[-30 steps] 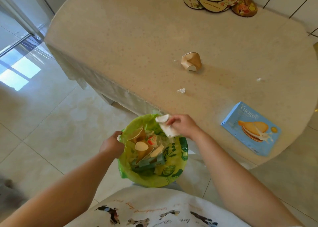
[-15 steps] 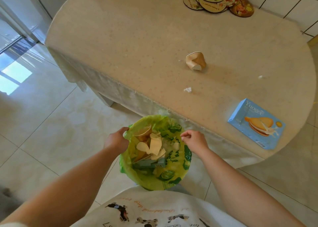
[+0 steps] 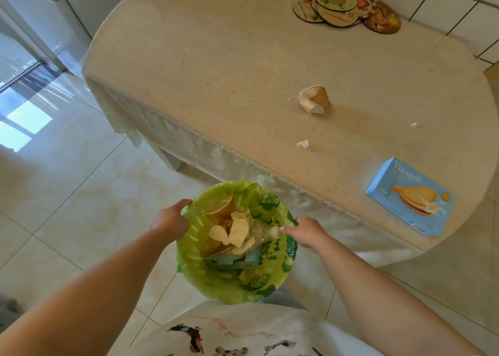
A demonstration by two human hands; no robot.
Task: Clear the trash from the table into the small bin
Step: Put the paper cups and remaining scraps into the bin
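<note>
Left hand: left hand (image 3: 170,220) grips the left rim of the small bin, fingers curled over the liner edge.
Bin: small round bin lined with a green printed plastic bag (image 3: 194,261), near the table edge, partly full of crushed paper cups and a teal box.
Right hand: right hand (image 3: 305,231) at the bin's right rim, fingers loosely extended, holding nothing.
Scrap: small white crumpled paper scrap (image 3: 303,144) on the beige table (image 3: 216,72); featherlight, pinch it.
Cup: crushed brown paper cup (image 3: 314,100) on its side, farther in; light, soft, already dented. Take it round the body.
Fleck: tiny white fleck (image 3: 414,125), right of cup.
Box: flat light-blue cardboard biscuit box (image 3: 410,196), near right edge; stiff, likely light. Grasp across its short sides.
</note>
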